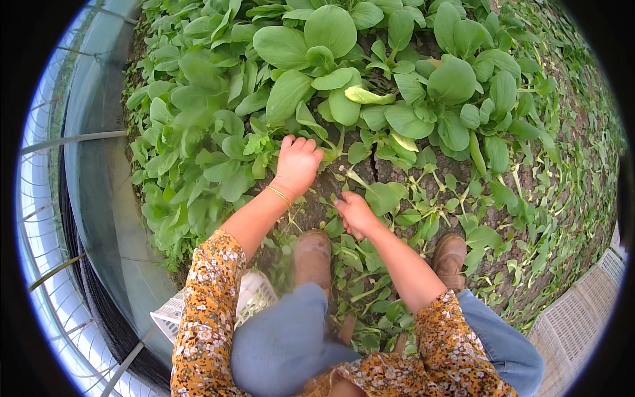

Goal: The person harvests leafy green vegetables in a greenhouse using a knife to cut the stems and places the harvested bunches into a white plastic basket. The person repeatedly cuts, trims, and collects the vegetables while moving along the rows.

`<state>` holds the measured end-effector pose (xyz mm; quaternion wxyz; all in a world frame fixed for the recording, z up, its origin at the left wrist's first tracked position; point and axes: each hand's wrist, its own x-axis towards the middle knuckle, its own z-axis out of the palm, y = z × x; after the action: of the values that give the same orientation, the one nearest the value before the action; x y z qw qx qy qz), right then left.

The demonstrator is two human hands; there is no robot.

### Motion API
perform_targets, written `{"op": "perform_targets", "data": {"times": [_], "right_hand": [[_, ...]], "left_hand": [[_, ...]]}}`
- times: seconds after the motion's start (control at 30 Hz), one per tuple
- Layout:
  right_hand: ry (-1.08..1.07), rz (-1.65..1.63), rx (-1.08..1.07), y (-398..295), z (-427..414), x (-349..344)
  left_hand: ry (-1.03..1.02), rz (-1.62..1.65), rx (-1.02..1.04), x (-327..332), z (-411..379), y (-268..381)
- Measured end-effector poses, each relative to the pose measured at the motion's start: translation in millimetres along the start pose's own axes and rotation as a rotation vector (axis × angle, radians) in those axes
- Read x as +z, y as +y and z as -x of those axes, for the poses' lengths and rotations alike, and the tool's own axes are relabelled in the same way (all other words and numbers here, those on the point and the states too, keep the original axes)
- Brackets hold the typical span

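Note:
My left hand is curled at the base of a leafy green plant, its fingers against the pale stems. Broad leaves of bok choy-like greens spread just beyond it. Lower and to the right, my right hand is closed around a small dark tool; most of it is hidden in the fingers, so its kind is unclear. Just beyond that hand lies a loose plant with a pale cut-looking stem and a wide leaf.
Dense greens grow at left and ahead. Loose leaves litter the soil around my boots. A white plastic crate stands by my left leg, with more crates at far right. Plastic sheeting borders the bed at left.

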<state>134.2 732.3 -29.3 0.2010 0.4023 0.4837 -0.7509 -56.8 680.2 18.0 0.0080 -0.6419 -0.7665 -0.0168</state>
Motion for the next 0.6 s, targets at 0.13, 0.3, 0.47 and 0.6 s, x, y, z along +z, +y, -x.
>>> {"op": "perform_targets", "data": {"times": [0.13,0.3,0.47,0.6], "right_hand": [[0.193,-0.174,-0.258,23,58,-10],[0.213,-0.062,-0.875,-66,104,-51],[0.029,0.095,-0.704,-117,112,-57],[-0.097,-0.175,-0.585,-153,147,-71]], "left_hand": [[0.043,0.441,-0.111,-39,11,9],[-0.065,1.489,-0.505,-100,11,42],[-0.085,0.480,-0.064,-145,-11,55],[0.032,0.561,-0.032,-151,-37,63]]}}
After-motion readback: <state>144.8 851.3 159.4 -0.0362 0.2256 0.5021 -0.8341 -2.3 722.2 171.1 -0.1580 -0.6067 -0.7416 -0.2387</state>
